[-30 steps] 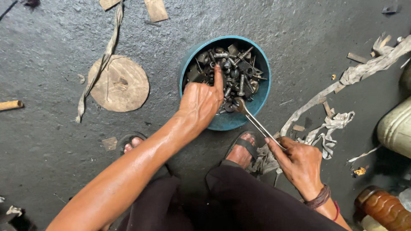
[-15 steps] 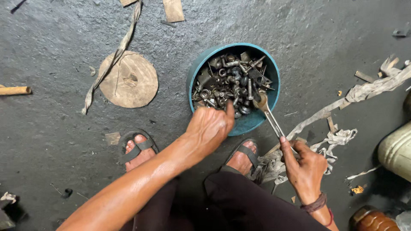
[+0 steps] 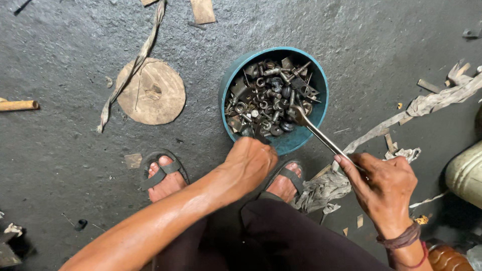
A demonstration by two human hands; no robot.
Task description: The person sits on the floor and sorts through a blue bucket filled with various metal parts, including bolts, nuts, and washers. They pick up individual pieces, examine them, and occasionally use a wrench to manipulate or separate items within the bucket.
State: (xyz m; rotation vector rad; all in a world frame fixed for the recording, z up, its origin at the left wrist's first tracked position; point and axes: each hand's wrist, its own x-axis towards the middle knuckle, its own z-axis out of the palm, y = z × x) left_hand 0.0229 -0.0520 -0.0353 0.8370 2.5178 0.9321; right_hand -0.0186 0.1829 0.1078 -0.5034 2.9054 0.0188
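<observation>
A teal bowl (image 3: 321,95) stands on the dark floor, full of several grimy nuts, bolts and washers (image 3: 266,103). My right hand (image 3: 384,188) grips the shaft of a metal spanner (image 3: 321,138), and the spanner's head rests among the parts at the bowl's right side. My left hand (image 3: 248,163) lies just in front of the bowl's near rim. I see only its back: the fingers curl downward and what they hold, if anything, is hidden. My two sandalled feet (image 3: 163,178) are planted below the bowl.
A round worn wooden disc (image 3: 150,93) lies left of the bowl under a strip of rag (image 3: 135,65). More rag strips (image 3: 427,105) trail at the right. A wooden stick (image 3: 17,105) is at far left, pale container (image 3: 464,173) at right, brown bottle (image 3: 447,258) bottom right.
My left hand has pulled back out of the bowl to just in front of its near rim. The spanner stays in the bowl, held by my right hand.
</observation>
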